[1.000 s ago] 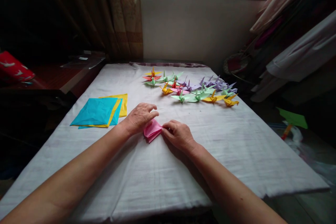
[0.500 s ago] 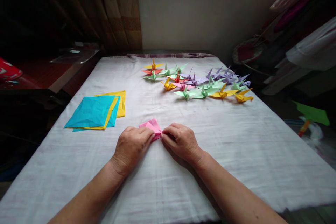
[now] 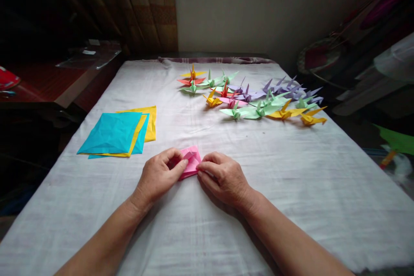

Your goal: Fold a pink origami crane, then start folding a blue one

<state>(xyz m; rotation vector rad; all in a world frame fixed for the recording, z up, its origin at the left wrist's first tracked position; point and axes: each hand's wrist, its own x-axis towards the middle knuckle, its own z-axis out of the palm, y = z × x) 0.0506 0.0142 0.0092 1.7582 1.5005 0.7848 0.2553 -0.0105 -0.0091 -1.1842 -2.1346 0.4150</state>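
Observation:
A small piece of folded pink origami paper (image 3: 194, 161) lies between my hands on the white cloth, one flap partly raised. My left hand (image 3: 161, 170) grips its left side, the thumb on top and the fingers curled behind. The thumb and fingertips of my right hand (image 3: 223, 177) pinch its right corner. Part of the paper is hidden under my left fingers. Beyond the hands stand several folded paper cranes (image 3: 260, 112) in yellow, red, green, purple and pink.
Blue and yellow paper squares (image 3: 111, 133) lie stacked at the left of the cloth-covered table (image 3: 194, 233). A dark red side table (image 3: 39, 86) with a clear plastic sleeve (image 3: 90, 54) stands further left. Clothes hang at the right, near a green paper piece (image 3: 396, 138).
My left thumb has shifted left off the middle of the pink paper, baring more of it and a raised flap. My right hand keeps its pinch. The camera view has shifted slightly.

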